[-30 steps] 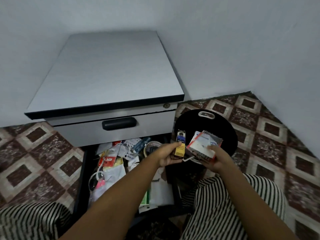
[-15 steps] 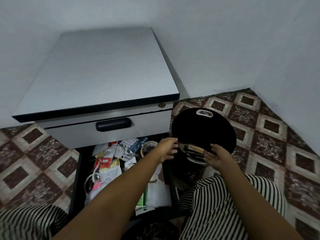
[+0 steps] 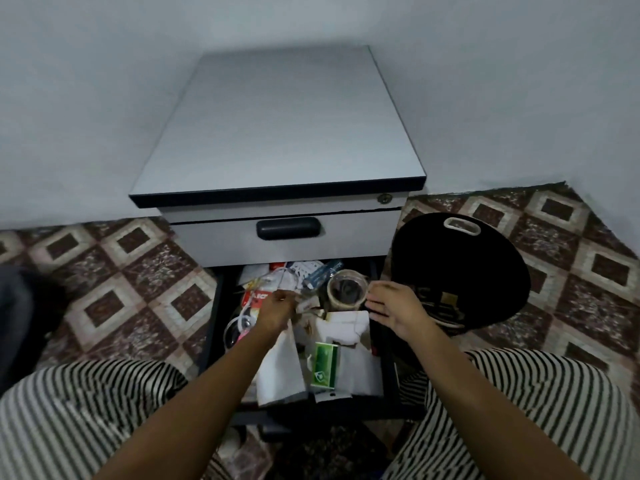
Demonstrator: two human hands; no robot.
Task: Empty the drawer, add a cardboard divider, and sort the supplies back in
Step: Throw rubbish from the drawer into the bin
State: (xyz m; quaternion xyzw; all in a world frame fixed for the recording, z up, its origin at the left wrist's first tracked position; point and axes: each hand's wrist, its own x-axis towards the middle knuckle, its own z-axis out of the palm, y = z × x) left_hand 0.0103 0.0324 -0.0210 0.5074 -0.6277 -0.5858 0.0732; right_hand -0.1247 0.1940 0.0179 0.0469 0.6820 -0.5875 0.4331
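The bottom drawer of a grey cabinet is pulled out between my knees and is crammed with supplies. Among them are a red packet, a clear tape roll, white papers and a green box. My left hand reaches into the clutter beside the red packet, fingers bent down onto the items, nothing seen lifted. My right hand hovers open over the drawer's right edge, holding nothing. Small boxes lie on a black round tray to the right.
The upper drawer with a black handle is closed. Patterned floor tiles lie on both sides, and white walls close in behind and to the right. My striped-trousered knees flank the drawer.
The yellow box and the white-and-red box that my hands held now lie on the black tray. Both hands have left the tray and moved back over the drawer; my view has swung left.
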